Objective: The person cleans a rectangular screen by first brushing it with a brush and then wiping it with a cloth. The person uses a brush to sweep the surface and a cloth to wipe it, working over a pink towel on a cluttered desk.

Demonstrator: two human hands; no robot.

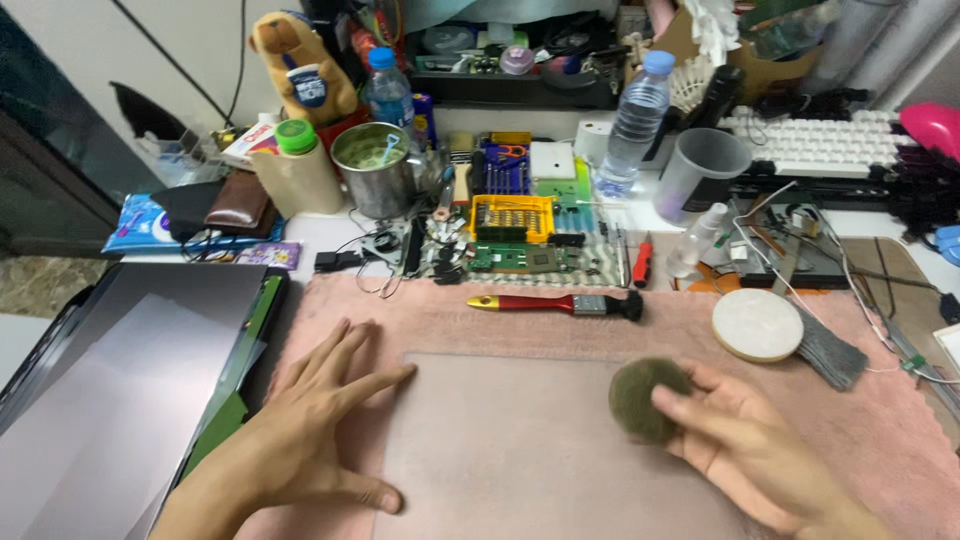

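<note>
Left hand (pixel 315 425) lies flat, fingers spread, steadying a grey panel (pixel 520 450) on a pink towel (pixel 560 320). Right hand (pixel 745 435) grips a round pad (pixel 645 398); light, even strokes seem best.

Cluttered desk (pixel 330 232) against white wall (pixel 90 50).

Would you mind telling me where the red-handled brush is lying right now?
In the head view, the red-handled brush lies flat on the pink towel, centre, just beyond the grey panel and left of the round white disc.

Towel (pixel 450 320) bare between brush (pixel 560 303) (red-handled) and panel (pixel 500 450).
</note>
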